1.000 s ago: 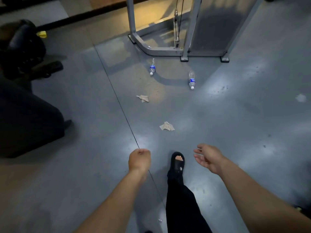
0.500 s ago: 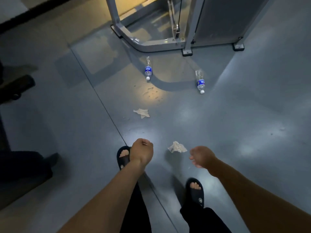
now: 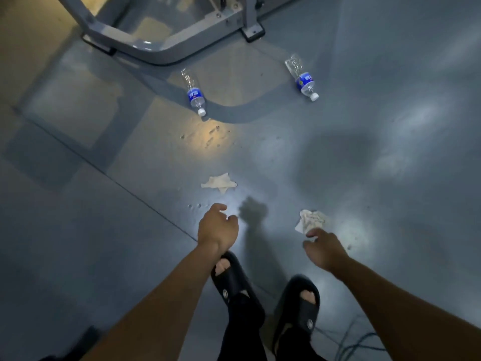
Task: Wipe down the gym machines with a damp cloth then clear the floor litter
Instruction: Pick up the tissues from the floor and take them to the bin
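The right hand (image 3: 324, 247) reaches down with loose fingers that hold nothing, its fingertips just beside a crumpled tissue (image 3: 311, 221) on the floor (image 3: 390, 178). I cannot tell if they touch it. The left hand (image 3: 217, 227) hangs with fingers softly curled and holds nothing. A flatter tissue (image 3: 219, 183) lies just past the left hand. Two feet in black slide sandals (image 3: 235, 285) stand under the arms. Farther away, two clear water bottles with blue labels lie on their sides, the left bottle (image 3: 194, 95) and the right bottle (image 3: 303, 79), well apart. Both are near the grey metal base of a gym machine (image 3: 156, 52) at the top
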